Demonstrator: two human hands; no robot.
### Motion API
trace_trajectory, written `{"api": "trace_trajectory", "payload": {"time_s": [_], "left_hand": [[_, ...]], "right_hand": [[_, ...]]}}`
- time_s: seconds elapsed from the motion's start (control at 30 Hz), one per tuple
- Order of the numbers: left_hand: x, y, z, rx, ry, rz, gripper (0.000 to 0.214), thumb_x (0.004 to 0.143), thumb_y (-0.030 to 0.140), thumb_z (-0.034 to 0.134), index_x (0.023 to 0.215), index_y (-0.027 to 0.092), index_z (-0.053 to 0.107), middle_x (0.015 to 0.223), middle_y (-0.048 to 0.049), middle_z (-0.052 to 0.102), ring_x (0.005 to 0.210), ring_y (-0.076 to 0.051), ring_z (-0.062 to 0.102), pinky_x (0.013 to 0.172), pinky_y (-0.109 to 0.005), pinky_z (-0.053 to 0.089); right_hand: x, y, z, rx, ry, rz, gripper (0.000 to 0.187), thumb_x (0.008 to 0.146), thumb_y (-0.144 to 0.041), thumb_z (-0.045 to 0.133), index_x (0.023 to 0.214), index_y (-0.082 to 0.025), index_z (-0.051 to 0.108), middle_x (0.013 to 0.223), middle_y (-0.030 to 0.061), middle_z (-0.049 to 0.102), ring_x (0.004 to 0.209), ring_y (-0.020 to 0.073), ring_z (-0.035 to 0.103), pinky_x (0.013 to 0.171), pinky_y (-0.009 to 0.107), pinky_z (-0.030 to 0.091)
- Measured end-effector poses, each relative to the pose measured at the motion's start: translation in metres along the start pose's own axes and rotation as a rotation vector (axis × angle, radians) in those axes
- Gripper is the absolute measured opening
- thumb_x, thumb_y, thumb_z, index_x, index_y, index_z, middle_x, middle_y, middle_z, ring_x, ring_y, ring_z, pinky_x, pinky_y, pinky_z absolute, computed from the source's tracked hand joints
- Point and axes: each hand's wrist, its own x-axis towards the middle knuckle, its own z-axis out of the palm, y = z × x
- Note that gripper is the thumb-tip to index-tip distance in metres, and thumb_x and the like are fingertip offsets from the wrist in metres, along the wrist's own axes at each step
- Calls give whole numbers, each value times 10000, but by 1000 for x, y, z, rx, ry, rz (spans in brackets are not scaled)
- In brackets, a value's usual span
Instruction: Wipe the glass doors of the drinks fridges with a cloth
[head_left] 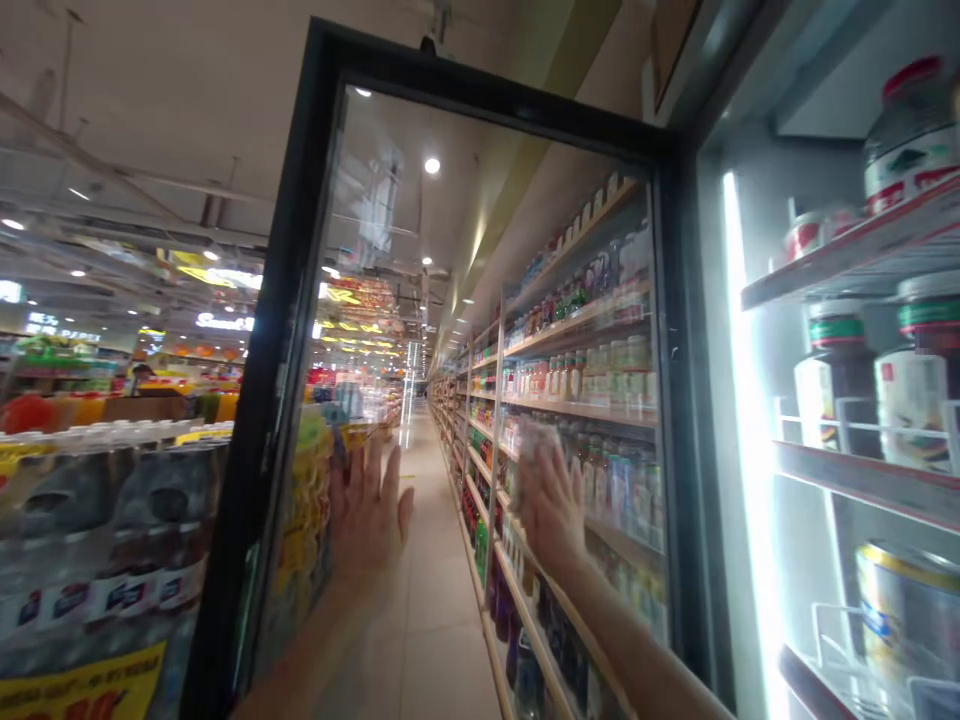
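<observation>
A glass door (480, 105) with a black frame stands swung open in front of me. My left hand (367, 495) is raised at the glass on the left, fingers spread, with nothing in it. On the right side of the pane, my right hand (553, 500) presses a pale, crumpled cloth (538, 440) toward the glass. Motion blurs this hand, and its palm side is hidden; whether the cloth is fabric or paper I cannot tell.
At the right is a lit fridge cabinet with bottles (832, 370) and cans (907, 610) on shelves (862, 480). Packs of bottles (112, 540) are stacked at the left. Through the glass show a tiled aisle floor (427, 560) and long drink shelves (577, 405).
</observation>
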Motion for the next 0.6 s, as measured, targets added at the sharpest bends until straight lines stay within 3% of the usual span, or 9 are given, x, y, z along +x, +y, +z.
{"api": "trace_trajectory", "payload": {"time_s": [0.07,0.1,0.2,0.23,0.27,0.37,0.43,0.57,0.6], "left_hand": [[-18,6,0,14,-19,66,645,894,263,423,1462,177,129,1470,-145,294,1405,-262,140,1134,-520,144],[-25,8,-1,20,-27,90,654,890,268,431,1462,174,128,1463,-143,311,1404,-255,147,1138,-509,138],[-37,12,-1,36,-35,87,656,882,270,446,1460,172,151,1451,-139,331,1399,-249,163,1144,-497,126],[-37,13,-2,36,-38,78,651,881,270,446,1458,175,160,1449,-136,334,1397,-249,172,1145,-494,124],[-37,12,-2,36,-38,76,648,881,271,447,1457,176,167,1448,-135,335,1395,-248,179,1146,-492,125],[-34,11,-2,47,-40,81,653,881,283,449,1457,168,164,1448,-141,331,1395,-247,175,1144,-485,141],[-33,12,-2,54,-44,81,659,883,279,451,1459,166,151,1449,-145,329,1399,-243,160,1143,-485,145],[-34,14,-3,39,-39,73,650,891,268,438,1460,168,141,1444,-147,336,1404,-233,130,1144,-496,122],[-34,15,-3,33,-35,72,648,892,274,438,1460,166,143,1444,-149,336,1404,-233,127,1145,-497,117]], "right_hand": [[0,-12,2,6,-21,-119,440,847,-212,431,1272,-287,513,1392,56,463,1379,245,268,1093,513,218],[0,-11,1,-17,9,-66,440,849,-207,422,1274,-279,511,1390,66,465,1373,248,282,1086,520,223],[-3,-5,-3,-127,161,295,477,865,-222,385,1337,-211,447,1415,144,416,1371,291,273,1043,559,262],[-5,-7,-3,-137,179,342,489,866,-229,384,1353,-200,428,1423,156,400,1378,300,255,1037,562,268],[-7,-12,-4,-120,161,300,497,864,-230,392,1360,-207,419,1427,149,397,1384,296,241,1044,554,266],[-17,-32,-3,1,-31,-103,494,846,-197,428,1330,-291,449,1395,59,460,1387,242,251,1101,503,215],[-25,-32,-4,14,-69,-161,478,848,-195,427,1311,-310,467,1368,43,489,1375,231,281,1113,506,194],[-38,-11,-7,-119,156,381,499,874,-250,373,1372,-230,406,1426,147,393,1378,315,253,1031,595,278],[-40,-10,-8,-123,167,425,508,873,-251,372,1379,-222,396,1439,156,370,1383,325,237,1019,599,292]]}}
